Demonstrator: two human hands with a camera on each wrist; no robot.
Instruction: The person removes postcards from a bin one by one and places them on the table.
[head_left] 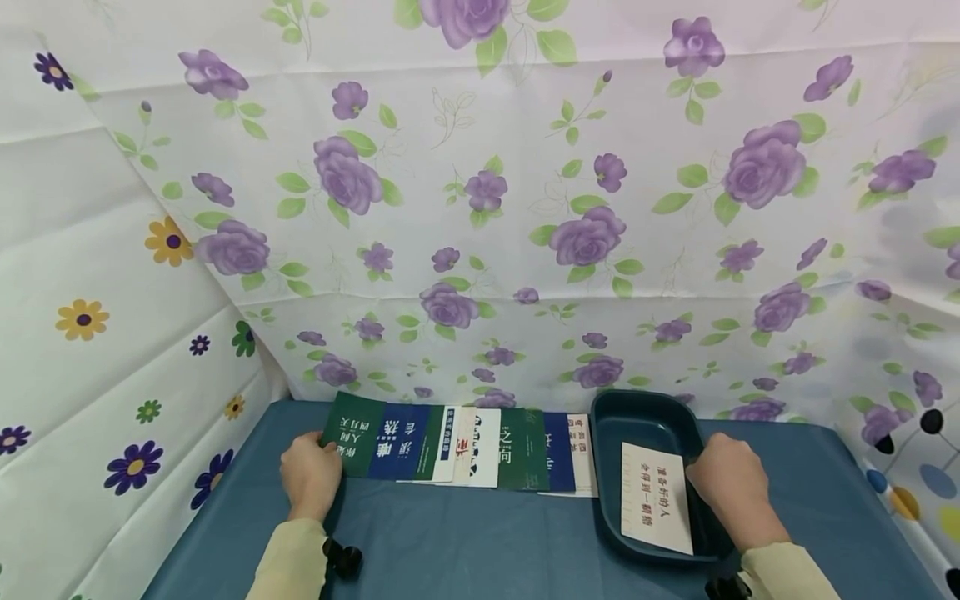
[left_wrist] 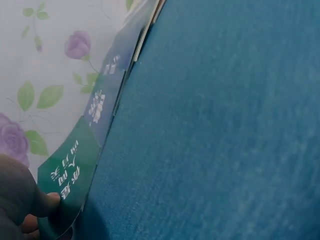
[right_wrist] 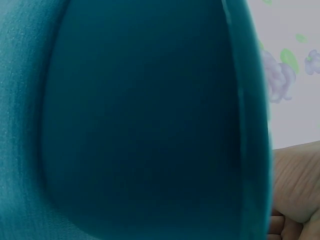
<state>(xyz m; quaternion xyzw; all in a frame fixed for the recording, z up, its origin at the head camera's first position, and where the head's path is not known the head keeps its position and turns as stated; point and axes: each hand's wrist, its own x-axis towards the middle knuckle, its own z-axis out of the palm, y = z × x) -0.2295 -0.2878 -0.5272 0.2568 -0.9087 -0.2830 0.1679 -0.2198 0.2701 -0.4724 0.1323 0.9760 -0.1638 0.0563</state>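
In the head view, my left hand point(head_left: 309, 475) pinches the green card point(head_left: 358, 433) at the left end of a row of overlapping printed cards. The left wrist view shows the thumb on the face of this green card point(left_wrist: 70, 175), with a blue card point(left_wrist: 102, 102) beside it. At the right, my right hand point(head_left: 731, 483) reaches over the edge of a dark teal tray point(head_left: 606, 533) and grips a cream card point(head_left: 654, 498) with brown characters by its right edge. The right wrist view shows the tray's wall point(right_wrist: 145, 115) hiding the card and most of the hand point(right_wrist: 299, 187).
The row continues with blue point(head_left: 405, 442), white point(head_left: 486, 446) and green cards point(head_left: 522, 450) up to the tray's left side. A blue cloth point(head_left: 465, 542) covers the table. Floral sheets point(head_left: 487, 250) hang behind and at both sides.
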